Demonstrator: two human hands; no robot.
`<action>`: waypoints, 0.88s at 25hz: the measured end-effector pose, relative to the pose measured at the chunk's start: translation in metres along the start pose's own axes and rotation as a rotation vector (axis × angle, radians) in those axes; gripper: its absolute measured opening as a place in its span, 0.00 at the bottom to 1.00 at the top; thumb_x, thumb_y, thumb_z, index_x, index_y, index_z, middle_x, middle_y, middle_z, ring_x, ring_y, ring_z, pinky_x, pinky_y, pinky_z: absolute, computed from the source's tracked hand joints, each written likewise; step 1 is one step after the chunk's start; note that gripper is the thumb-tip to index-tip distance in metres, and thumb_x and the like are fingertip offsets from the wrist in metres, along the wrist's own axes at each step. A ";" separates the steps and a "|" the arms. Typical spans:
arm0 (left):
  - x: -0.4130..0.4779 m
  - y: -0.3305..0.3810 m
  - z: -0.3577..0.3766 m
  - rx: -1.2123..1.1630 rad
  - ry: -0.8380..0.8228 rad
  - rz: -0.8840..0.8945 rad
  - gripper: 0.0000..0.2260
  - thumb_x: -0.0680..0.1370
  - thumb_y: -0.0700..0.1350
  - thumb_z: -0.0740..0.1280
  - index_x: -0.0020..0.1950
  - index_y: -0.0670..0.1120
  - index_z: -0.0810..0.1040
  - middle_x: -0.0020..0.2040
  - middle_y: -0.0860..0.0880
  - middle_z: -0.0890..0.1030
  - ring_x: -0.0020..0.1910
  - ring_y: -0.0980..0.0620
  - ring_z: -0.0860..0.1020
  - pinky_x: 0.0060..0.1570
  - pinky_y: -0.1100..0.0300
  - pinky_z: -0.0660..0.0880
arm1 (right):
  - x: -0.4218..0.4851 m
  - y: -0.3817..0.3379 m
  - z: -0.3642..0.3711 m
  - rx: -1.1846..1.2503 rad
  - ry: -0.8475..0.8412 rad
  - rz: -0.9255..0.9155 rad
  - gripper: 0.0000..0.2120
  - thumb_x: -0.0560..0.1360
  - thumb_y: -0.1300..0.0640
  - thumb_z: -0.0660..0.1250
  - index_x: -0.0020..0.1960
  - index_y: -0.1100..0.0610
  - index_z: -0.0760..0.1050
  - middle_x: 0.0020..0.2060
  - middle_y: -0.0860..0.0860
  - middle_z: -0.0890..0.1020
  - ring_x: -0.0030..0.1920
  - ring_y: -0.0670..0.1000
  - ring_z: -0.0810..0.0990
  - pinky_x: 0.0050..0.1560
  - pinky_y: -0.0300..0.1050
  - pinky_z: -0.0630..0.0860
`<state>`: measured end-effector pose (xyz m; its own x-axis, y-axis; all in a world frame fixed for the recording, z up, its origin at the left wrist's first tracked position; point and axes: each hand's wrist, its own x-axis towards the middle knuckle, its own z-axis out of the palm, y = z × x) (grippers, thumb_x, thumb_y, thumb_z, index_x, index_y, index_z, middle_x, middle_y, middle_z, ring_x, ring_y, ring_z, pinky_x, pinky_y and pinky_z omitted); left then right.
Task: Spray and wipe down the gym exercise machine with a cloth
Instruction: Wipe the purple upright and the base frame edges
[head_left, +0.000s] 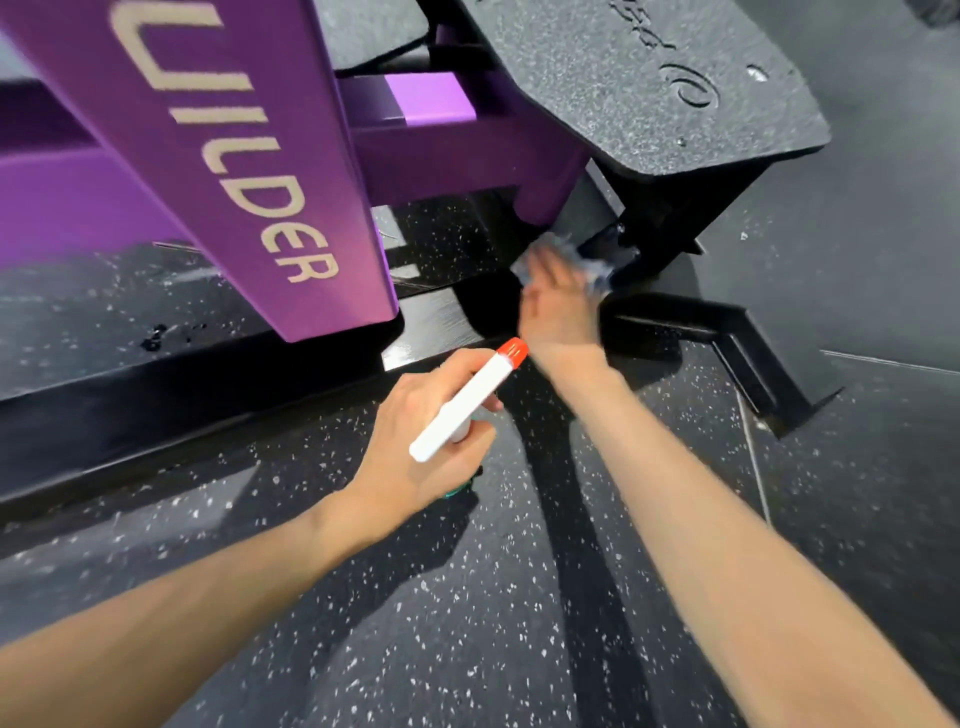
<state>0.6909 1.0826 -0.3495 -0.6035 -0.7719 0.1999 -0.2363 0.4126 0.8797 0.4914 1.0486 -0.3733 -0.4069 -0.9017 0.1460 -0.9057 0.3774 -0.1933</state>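
Cloth (560, 244) looks soft, limp, best bunched under palm; right hand (558, 306) presses it flat-fingered on black bracket (623, 243), left hand (415, 441) grips spray bottle (467, 400)

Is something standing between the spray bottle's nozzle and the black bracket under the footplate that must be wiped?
Yes. The right hand, pressing the cloth on the bracket, lies directly between the spray bottle in the left hand and that bracket.
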 end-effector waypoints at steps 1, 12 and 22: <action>-0.002 0.003 -0.002 -0.039 -0.019 -0.018 0.21 0.66 0.48 0.58 0.59 0.58 0.71 0.38 0.53 0.83 0.38 0.52 0.81 0.43 0.54 0.78 | -0.010 -0.027 0.007 0.050 -0.010 -0.056 0.25 0.76 0.54 0.56 0.71 0.60 0.67 0.72 0.55 0.67 0.72 0.56 0.63 0.71 0.56 0.55; -0.043 0.005 -0.042 -0.043 -0.101 -0.117 0.20 0.66 0.49 0.58 0.56 0.65 0.70 0.42 0.59 0.82 0.39 0.55 0.82 0.42 0.63 0.77 | -0.022 -0.045 0.020 0.107 0.075 -0.159 0.24 0.79 0.48 0.51 0.68 0.59 0.72 0.68 0.59 0.72 0.69 0.58 0.70 0.71 0.50 0.56; -0.018 0.016 -0.031 -0.158 0.193 -0.324 0.21 0.72 0.32 0.66 0.57 0.55 0.75 0.40 0.56 0.82 0.41 0.59 0.82 0.41 0.64 0.77 | -0.004 0.005 0.002 0.135 -0.007 0.000 0.20 0.80 0.59 0.58 0.71 0.62 0.67 0.70 0.60 0.68 0.68 0.61 0.68 0.69 0.50 0.60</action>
<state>0.7220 1.0882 -0.3256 -0.3593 -0.9326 -0.0345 -0.2616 0.0652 0.9630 0.4888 1.0538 -0.3772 -0.4055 -0.9033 0.1398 -0.8812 0.3457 -0.3224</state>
